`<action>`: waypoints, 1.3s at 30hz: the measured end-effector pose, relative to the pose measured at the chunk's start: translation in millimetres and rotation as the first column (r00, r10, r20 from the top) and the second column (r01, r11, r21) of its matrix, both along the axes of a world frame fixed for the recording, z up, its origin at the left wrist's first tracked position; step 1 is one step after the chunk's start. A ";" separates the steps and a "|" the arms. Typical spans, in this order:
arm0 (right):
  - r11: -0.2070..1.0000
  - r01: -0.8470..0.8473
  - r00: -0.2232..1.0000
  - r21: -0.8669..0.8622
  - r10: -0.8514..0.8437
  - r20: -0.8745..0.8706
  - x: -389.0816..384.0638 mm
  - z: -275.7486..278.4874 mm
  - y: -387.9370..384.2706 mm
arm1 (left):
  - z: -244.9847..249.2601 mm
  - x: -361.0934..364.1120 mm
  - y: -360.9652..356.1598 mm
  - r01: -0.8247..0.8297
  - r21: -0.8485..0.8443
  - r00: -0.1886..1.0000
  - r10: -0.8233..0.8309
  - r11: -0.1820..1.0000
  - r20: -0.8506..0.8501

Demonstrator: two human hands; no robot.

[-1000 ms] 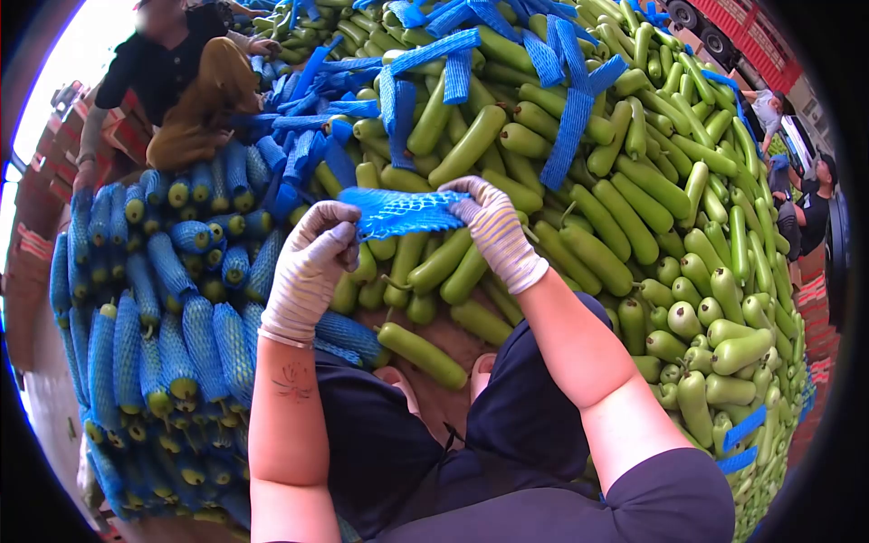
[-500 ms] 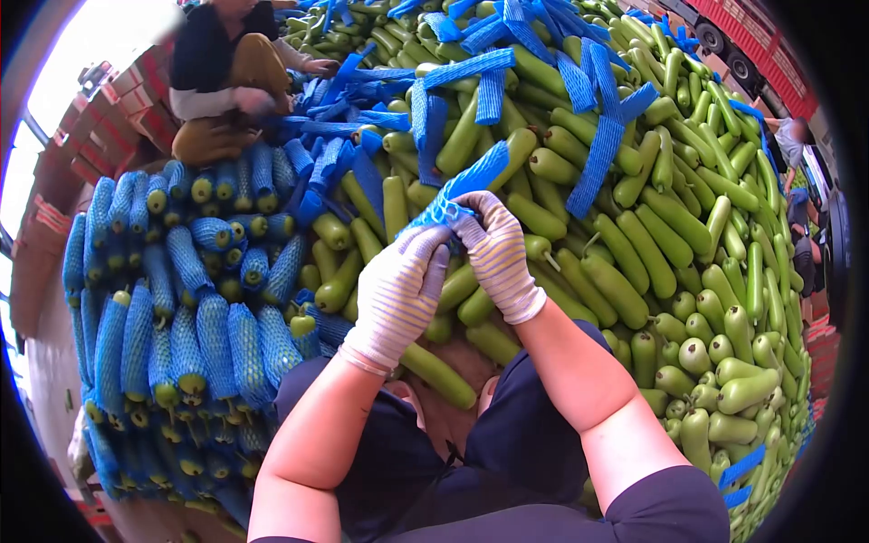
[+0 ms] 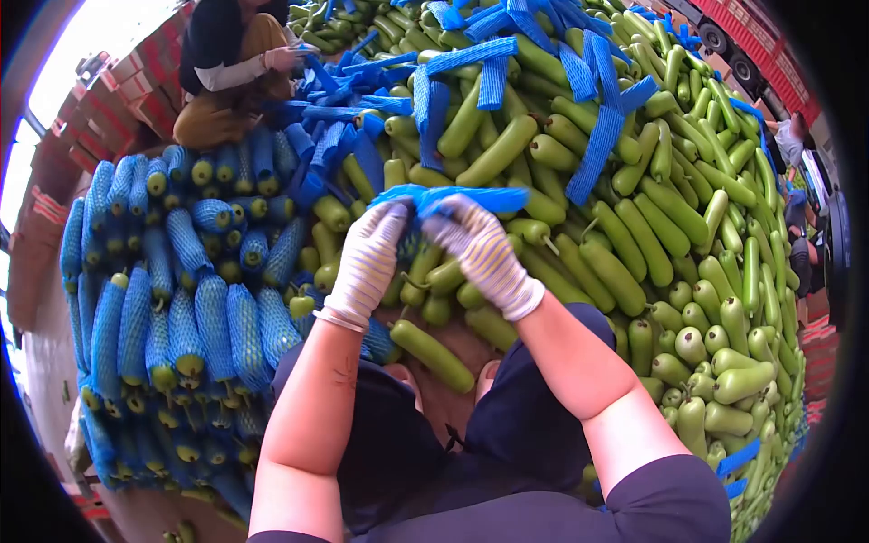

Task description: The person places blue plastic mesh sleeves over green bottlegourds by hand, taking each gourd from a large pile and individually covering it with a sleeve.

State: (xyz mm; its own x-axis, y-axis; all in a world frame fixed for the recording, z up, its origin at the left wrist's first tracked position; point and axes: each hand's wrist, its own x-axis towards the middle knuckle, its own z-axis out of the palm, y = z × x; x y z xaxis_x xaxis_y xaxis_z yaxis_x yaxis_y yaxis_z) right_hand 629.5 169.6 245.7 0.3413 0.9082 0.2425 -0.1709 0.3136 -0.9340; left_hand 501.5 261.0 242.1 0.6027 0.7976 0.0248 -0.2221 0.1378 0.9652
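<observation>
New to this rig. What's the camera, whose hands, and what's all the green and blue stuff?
No machine here: a person works with two gloved hands. The single view comes from a wide-angle camera on their head, looking down, so the arms at the bottom are theirs. The left hand and right hand both grip a blue mesh sleeve, stretched between them. Ahead lies a pile of bare green gourds with loose sleeves strewn on top. At the left, sleeved gourds are stacked in rows. A second person crouches at the top left.

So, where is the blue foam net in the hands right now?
Head view, centre: the blue foam net is held between the left hand and right hand, over the loose gourds.
</observation>
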 end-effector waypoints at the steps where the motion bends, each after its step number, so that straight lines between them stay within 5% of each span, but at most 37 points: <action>1: 0.994 0.089 0.982 -0.063 -0.098 -0.163 4.6 9.3 -0.4 | -4.5 1.6 -1.7 0.001 -0.005 1.000 -0.001 1.000 0.001; 2: 0.998 -0.043 0.954 -0.046 0.027 -0.298 8.1 14.1 -2.3 | -1.8 3.4 -5.4 -0.001 0.492 0.981 0.097 0.871 -0.169; 3: 0.985 -0.172 0.894 -0.014 0.150 -0.422 9.4 19.1 -4.2 | 0.4 5.4 -9.1 0.092 0.850 0.929 0.264 0.519 -0.261; 5: 0.922 -0.245 0.968 -0.300 0.213 -0.136 -4.4 31.5 -18.2 | 2.1 6.2 -3.4 0.164 0.892 0.924 0.251 0.420 -0.288; 7: 0.893 -0.375 0.924 -0.251 0.335 -0.186 -24.8 22.1 -18.2 | -9.6 -6.6 10.1 0.289 0.704 0.920 0.014 0.648 -0.391; 8: 0.862 -0.424 0.902 -0.277 0.374 -0.216 -29.3 17.8 -18.0 | -17.3 -7.3 27.8 0.577 0.813 0.764 0.301 0.078 -0.571; 9: 0.828 -0.472 0.878 -0.303 0.410 -0.249 -32.0 11.6 -16.9 | 42.5 -2.4 14.4 0.817 0.518 0.394 0.410 0.254 -0.823; 11: 0.813 -0.501 0.863 -0.297 0.445 -0.239 -33.1 5.9 -14.3 | 45.2 -12.3 6.6 0.695 0.638 0.436 0.512 0.331 -0.740; 13: 0.742 -0.589 0.808 -0.320 0.534 -0.250 -32.0 14.8 -14.4 | 16.8 -10.0 13.0 0.609 0.714 0.519 0.508 0.346 -0.688; 14: 0.778 -0.571 0.820 -0.263 0.530 -0.214 -32.0 19.7 -15.1 | 8.5 -7.5 13.6 0.356 0.850 0.832 0.283 0.388 -0.478; 15: 0.876 -0.445 0.895 -0.187 0.433 -0.103 -30.6 23.8 -16.7 | 9.5 -6.1 10.3 0.082 0.865 0.989 0.068 0.495 -0.133; 16: 0.913 -0.391 0.915 -0.119 0.372 -0.154 -25.2 32.9 -18.2 | 9.4 -9.6 -2.2 0.093 0.526 0.996 -0.072 0.845 -0.060; 17: 0.941 -0.333 0.926 -0.061 0.314 -0.210 -19.5 44.5 -19.9 | -14.0 -12.2 8.4 0.226 0.616 0.968 -0.100 0.754 -0.232; 19: 0.924 -0.380 0.901 -0.031 0.363 -0.240 -12.8 49.1 -25.4 | 17.0 -7.3 9.9 0.611 0.546 0.678 -0.023 0.573 -0.735; 20: 0.918 -0.387 0.920 -0.090 0.378 -0.102 -17.7 45.4 -26.7 | 19.0 -8.2 10.4 0.610 0.520 0.670 -0.039 0.597 -0.741; 23: 0.791 -0.583 0.798 -0.188 0.600 0.049 -40.5 21.2 -27.5 | 21.9 -14.4 20.1 0.372 0.882 0.855 0.265 0.288 -0.447; 24: 0.711 -0.633 0.771 -0.307 0.615 -0.165 -47.3 18.5 -31.3 | 21.6 -16.4 24.0 0.273 0.952 0.890 0.337 0.140 -0.306; 25: 0.701 -0.641 0.764 -0.313 0.621 -0.176 -49.0 16.3 -32.2 | 19.4 -19.4 26.2 0.171 0.985 0.910 0.386 -0.019 -0.151; 28: 0.698 -0.649 0.747 -0.304 0.506 -0.431 -44.6 6.9 -32.9 | -3.4 -37.6 25.6 0.158 0.950 0.825 0.492 0.268 -0.276; 33: 0.844 -0.468 0.788 -0.262 0.264 -0.556 -33.6 -48.4 -33.5 | -17.5 -68.4 18.8 0.237 0.936 0.788 0.512 0.261 -0.343; 35: 0.587 -0.284 0.929 -0.758 0.366 -0.065 -22.1 -100.5 -43.6 | -20.0 -66.7 28.0 0.280 0.931 0.777 0.514 0.233 -0.363; 37: 0.508 -0.037 0.691 -0.861 0.635 0.345 -23.2 -165.4 -66.7 | -25.5 -77.8 23.5 0.321 0.922 0.765 0.514 0.218 -0.388; 39: 0.390 0.211 0.358 -0.896 0.822 0.442 -36.5 -185.7 -70.3 | -32.5 -85.3 33.6 0.359 0.911 0.744 0.528 0.202 -0.410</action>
